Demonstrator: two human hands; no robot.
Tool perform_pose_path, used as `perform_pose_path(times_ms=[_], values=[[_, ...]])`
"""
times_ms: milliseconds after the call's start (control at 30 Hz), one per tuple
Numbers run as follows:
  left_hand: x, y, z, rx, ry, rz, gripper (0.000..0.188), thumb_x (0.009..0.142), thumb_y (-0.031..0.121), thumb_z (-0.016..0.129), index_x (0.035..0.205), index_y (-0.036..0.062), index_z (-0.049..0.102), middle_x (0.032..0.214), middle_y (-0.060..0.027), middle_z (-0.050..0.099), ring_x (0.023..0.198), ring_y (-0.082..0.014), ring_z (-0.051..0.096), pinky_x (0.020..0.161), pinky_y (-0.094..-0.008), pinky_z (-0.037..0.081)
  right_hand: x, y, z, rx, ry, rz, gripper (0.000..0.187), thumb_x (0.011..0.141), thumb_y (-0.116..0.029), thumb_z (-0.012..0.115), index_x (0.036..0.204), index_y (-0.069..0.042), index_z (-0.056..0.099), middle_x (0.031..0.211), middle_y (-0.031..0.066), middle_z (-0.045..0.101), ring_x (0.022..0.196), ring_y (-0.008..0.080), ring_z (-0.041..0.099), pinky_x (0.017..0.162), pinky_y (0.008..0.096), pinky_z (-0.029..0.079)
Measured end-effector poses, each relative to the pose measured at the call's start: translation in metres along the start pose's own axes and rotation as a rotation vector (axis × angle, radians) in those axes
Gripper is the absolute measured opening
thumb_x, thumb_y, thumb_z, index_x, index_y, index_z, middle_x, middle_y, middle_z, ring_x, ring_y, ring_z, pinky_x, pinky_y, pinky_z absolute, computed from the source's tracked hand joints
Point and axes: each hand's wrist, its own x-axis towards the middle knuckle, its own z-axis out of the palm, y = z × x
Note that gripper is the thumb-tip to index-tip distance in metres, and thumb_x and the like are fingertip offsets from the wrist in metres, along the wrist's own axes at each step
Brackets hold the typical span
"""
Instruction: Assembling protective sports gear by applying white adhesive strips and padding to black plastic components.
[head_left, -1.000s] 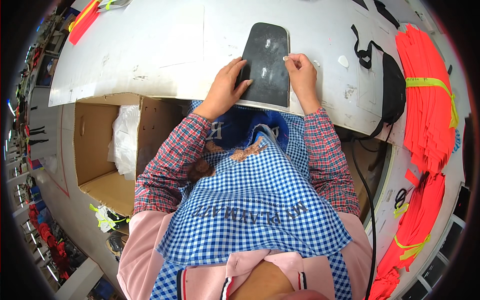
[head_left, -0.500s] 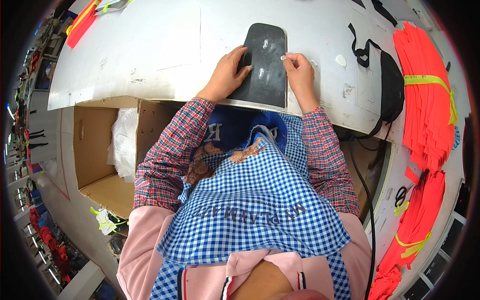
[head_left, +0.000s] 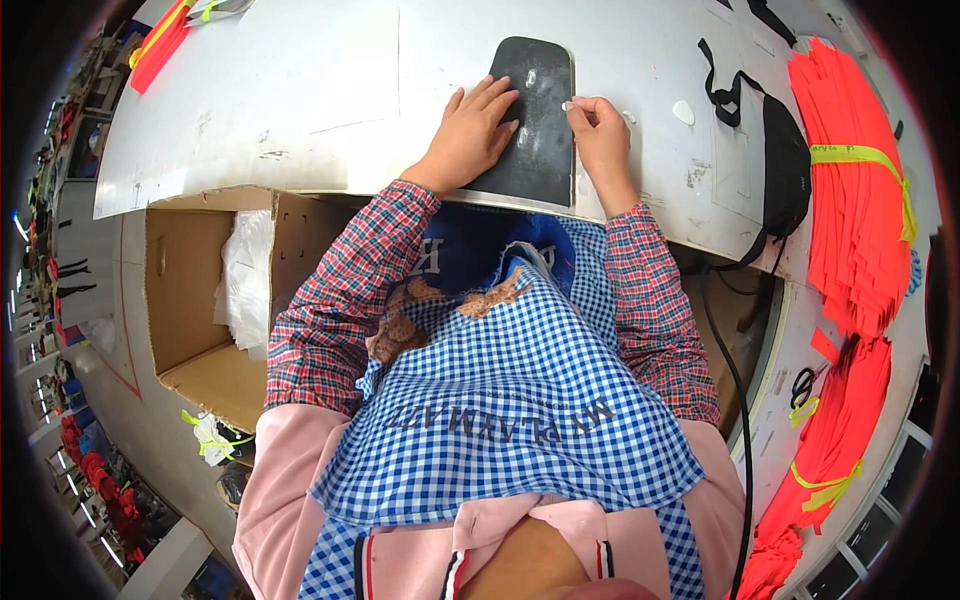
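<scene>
The dark flat panel (head_left: 535, 120) is judged thin, light and semi-flexible — probably a foam or rubber-like sheet that bends if lifted by one corner, not fragile. Best held by the long edges or pressed flat from above; the matte face is expected to give decent friction. It is seen lying flat on the white table (head_left: 300, 110), near the front edge, directly ahead of the body. Shape: an elongated rectangle with rounded far corners, charcoal-black, with a few small pale specks or scuffs on the face. The left hand (head_left: 468, 138) is laid palm-down on the panel's left half, fingers spread slightly apart and extended, nothing gripped. The right hand (head_left: 600, 140) is placed at the panel's right edge, fingers curled together with thumb and forefinger pinched on something tiny and pale — what it is cannot be told. A black strap bag (head_left: 780, 160) is seen to the right, well apart from the panel, and stacks of orange fabric pieces (head_left: 850, 190) tied with yellow bands lie beyond it. An open cardboard box (head_left: 200, 290) with white plastic inside is set below the table edge at left.
</scene>
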Motion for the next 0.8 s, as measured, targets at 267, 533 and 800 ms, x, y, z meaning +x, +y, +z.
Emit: perform_pose_path(times_ms=[267, 533, 800], values=[[-0.004, 0.001, 0.006, 0.101, -0.020, -0.003, 0.043, 0.101, 0.030, 0.050, 0.139, 0.0088, 0.053, 0.150, -0.0119, 0.046, 0.143, -0.0302, 0.037, 0.117, -0.0551, 0.024, -0.010, -0.022, -0.011, 0.135, -0.007, 0.028, 0.023, 0.089, -0.023, 0.071, 0.095, -0.002, 0.070, 0.078, 0.0068, 0.071, 0.067, 0.0129, 0.065, 0.062, 0.0286, 0.053], [-0.004, -0.001, 0.009, 0.054, 0.029, 0.007, 0.040, 0.101, 0.026, 0.049, 0.137, 0.0093, 0.055, 0.149, -0.0106, 0.048, 0.142, -0.0297, 0.038, 0.115, -0.0566, 0.026, -0.028, -0.054, -0.006, -0.007, -0.361, 0.158, 0.020, 0.089, -0.020, 0.068, 0.093, -0.001, 0.069, 0.074, 0.0055, 0.070, 0.062, 0.0122, 0.066, 0.054, 0.0276, 0.053], [-0.004, 0.001, 0.010, 0.033, 0.048, 0.004, 0.040, 0.101, 0.024, 0.047, 0.136, 0.0094, 0.055, 0.148, -0.0098, 0.049, 0.141, -0.0290, 0.040, 0.115, -0.0577, 0.026, -0.020, -0.036, 0.016, -0.265, -0.275, -0.020, 0.023, 0.086, -0.023, 0.068, 0.091, -0.001, 0.069, 0.071, 0.0060, 0.069, 0.060, 0.0135, 0.065, 0.051, 0.0291, 0.051]])
